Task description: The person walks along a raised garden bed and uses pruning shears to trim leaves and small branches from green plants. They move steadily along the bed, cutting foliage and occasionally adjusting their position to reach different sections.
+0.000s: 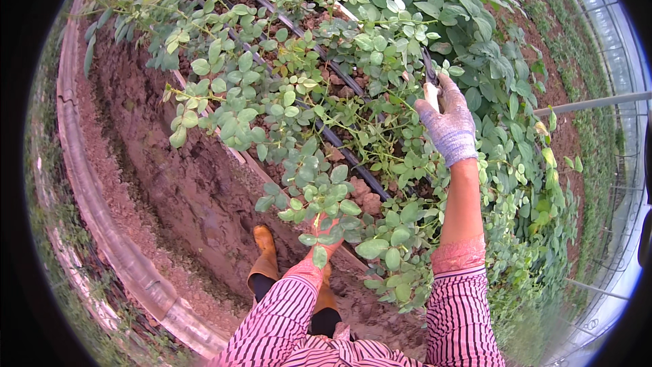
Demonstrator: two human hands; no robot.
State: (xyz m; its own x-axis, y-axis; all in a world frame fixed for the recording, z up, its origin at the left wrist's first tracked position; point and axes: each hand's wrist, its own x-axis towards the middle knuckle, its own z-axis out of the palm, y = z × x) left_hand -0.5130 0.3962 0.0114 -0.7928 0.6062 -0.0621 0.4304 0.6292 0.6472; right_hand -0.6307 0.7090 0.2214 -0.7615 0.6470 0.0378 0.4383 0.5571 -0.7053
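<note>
My right hand, in a pale grey-violet knit glove, grips pruning shears with light-coloured handles. Their dark blades point away from me into the leaves of a rose bush; whether they touch a stem cannot be made out. Low in the middle, my left forearm reaches in under a leafy rose shoot. Leaves cover my left hand, so its fingers and anything in them are hidden.
Black drip pipes run along the soil bed between the bushes. A board edging borders a muddy path, where my orange boots stand. Broad-leaved plants crowd the right. A metal pole juts in there.
</note>
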